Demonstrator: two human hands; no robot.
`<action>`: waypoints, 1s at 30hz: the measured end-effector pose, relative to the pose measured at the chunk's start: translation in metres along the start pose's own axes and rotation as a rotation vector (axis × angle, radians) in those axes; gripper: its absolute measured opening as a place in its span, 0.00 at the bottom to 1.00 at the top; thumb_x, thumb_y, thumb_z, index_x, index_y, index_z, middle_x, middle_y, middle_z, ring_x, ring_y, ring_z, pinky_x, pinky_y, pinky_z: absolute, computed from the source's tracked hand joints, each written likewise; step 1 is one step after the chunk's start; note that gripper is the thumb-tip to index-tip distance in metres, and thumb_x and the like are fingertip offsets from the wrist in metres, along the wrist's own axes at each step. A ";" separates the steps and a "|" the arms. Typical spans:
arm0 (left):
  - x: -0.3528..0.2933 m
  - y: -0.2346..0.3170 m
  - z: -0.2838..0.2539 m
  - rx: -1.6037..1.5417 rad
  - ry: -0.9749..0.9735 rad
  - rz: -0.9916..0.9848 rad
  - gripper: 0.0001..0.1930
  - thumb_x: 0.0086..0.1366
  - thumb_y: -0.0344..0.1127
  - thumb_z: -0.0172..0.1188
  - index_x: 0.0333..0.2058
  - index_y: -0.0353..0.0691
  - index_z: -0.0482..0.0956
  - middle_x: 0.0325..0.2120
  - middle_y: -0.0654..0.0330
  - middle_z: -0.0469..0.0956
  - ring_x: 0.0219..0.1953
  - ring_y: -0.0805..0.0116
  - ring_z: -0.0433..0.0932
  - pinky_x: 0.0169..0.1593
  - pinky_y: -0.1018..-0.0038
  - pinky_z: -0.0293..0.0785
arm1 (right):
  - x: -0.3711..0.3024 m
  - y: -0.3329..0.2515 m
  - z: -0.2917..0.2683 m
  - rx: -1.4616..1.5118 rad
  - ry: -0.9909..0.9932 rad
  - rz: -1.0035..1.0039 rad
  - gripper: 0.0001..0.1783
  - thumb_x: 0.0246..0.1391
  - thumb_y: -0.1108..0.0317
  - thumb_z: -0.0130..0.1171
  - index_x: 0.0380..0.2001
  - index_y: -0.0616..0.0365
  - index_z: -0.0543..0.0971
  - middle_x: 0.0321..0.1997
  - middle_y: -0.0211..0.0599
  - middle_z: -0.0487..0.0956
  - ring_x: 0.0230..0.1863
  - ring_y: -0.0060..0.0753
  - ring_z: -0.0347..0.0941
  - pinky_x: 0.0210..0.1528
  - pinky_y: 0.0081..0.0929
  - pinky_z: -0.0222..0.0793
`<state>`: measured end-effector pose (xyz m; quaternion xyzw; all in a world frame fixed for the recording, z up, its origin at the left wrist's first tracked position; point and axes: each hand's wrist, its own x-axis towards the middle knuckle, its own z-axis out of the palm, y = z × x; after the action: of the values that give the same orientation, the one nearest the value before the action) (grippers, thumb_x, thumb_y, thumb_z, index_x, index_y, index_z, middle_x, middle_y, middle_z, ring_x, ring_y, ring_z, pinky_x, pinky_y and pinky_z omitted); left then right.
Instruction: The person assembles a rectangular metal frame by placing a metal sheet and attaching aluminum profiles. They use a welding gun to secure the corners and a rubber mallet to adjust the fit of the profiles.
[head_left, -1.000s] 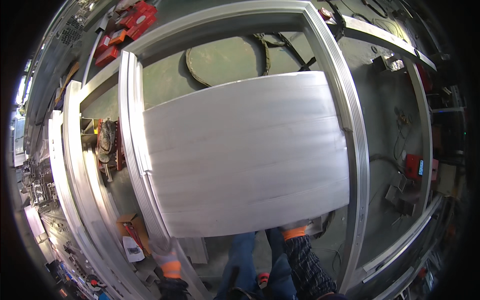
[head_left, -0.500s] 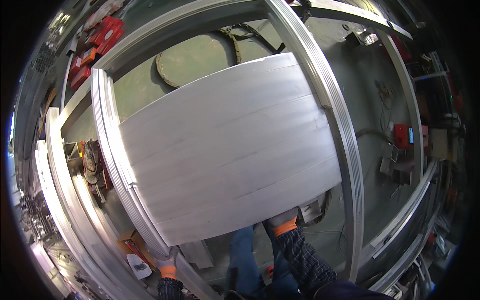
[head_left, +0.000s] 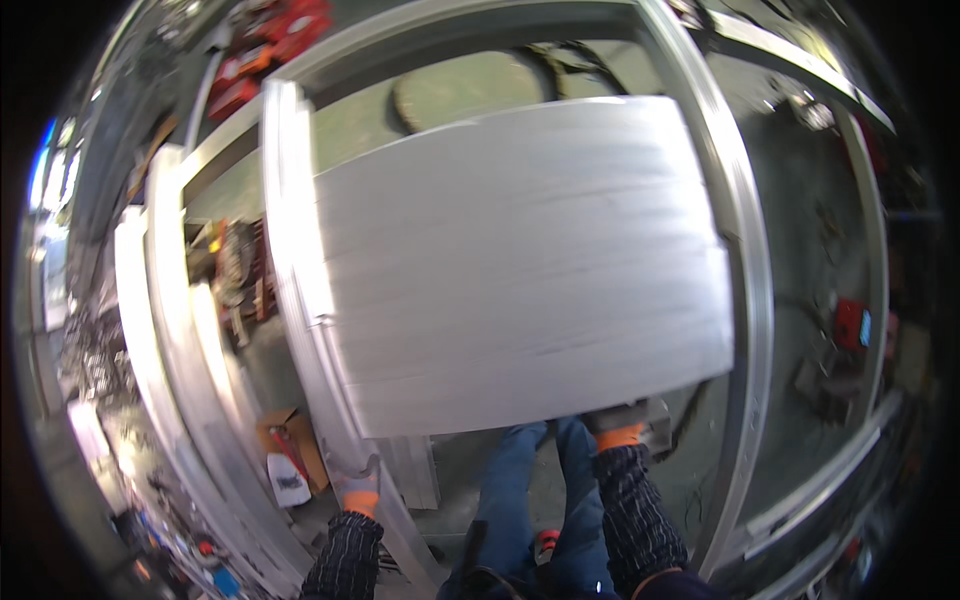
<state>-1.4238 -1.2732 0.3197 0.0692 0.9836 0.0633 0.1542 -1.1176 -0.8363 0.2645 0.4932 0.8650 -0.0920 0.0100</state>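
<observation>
A silvery panel [head_left: 530,270] is flanked by metal rails [head_left: 285,205]; the right hand [head_left: 616,420] is partly hidden at its near edge, the left hand [head_left: 357,483] blurred at one rail; neither finger grip can be told.

Green-grey floor [head_left: 470,92], bright glare [head_left: 48,180] leftward

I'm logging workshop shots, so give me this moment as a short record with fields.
Left hand: gloved, at the left rail, by the panel's near left corner; grip unclear
Right hand: gloved, at the panel's near edge, fingers partly hidden
Panel: pale, metallic, between left rail and right rail
Left of frame: cardboard box
Upper left: red boxes, blurred
</observation>
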 end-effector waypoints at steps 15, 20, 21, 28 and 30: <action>-0.007 -0.023 0.008 0.104 -0.162 -0.114 0.69 0.57 0.73 0.66 0.77 0.32 0.35 0.74 0.30 0.52 0.74 0.36 0.59 0.76 0.51 0.52 | 0.029 -0.007 0.004 -0.024 -0.114 0.044 0.22 0.57 0.46 0.64 0.42 0.51 0.87 0.41 0.41 0.87 0.42 0.51 0.84 0.46 0.46 0.80; 0.005 -0.033 0.017 0.136 -0.259 -0.170 0.69 0.58 0.75 0.63 0.77 0.32 0.34 0.71 0.30 0.59 0.75 0.39 0.59 0.77 0.50 0.47 | 0.034 -0.018 -0.027 0.095 0.026 -0.043 0.20 0.59 0.47 0.61 0.43 0.50 0.88 0.41 0.40 0.87 0.42 0.51 0.84 0.46 0.46 0.80; -0.003 -0.040 0.016 0.104 -0.207 -0.122 0.68 0.58 0.74 0.63 0.77 0.32 0.35 0.70 0.31 0.62 0.75 0.39 0.58 0.77 0.50 0.47 | 0.032 -0.027 -0.033 0.866 0.037 0.483 0.20 0.59 0.48 0.61 0.44 0.50 0.87 0.43 0.40 0.87 0.44 0.52 0.83 0.47 0.46 0.80; 0.013 0.031 -0.006 0.010 -0.042 -0.022 0.62 0.55 0.62 0.72 0.76 0.32 0.47 0.71 0.34 0.59 0.72 0.34 0.60 0.75 0.50 0.58 | 0.060 -0.080 -0.040 -0.021 -0.126 0.057 0.24 0.59 0.46 0.61 0.50 0.49 0.86 0.53 0.42 0.85 0.54 0.51 0.81 0.54 0.47 0.78; 0.008 0.037 -0.013 0.014 -0.091 -0.068 0.63 0.55 0.63 0.71 0.76 0.32 0.46 0.72 0.35 0.57 0.73 0.34 0.58 0.75 0.50 0.56 | 0.050 -0.064 -0.016 0.056 -0.135 0.049 0.23 0.60 0.47 0.61 0.50 0.49 0.85 0.53 0.41 0.85 0.55 0.51 0.81 0.56 0.48 0.77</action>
<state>-1.4311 -1.2371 0.3351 0.0397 0.9777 0.0480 0.2004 -1.1970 -0.8225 0.2847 0.5069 0.8472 -0.1488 0.0566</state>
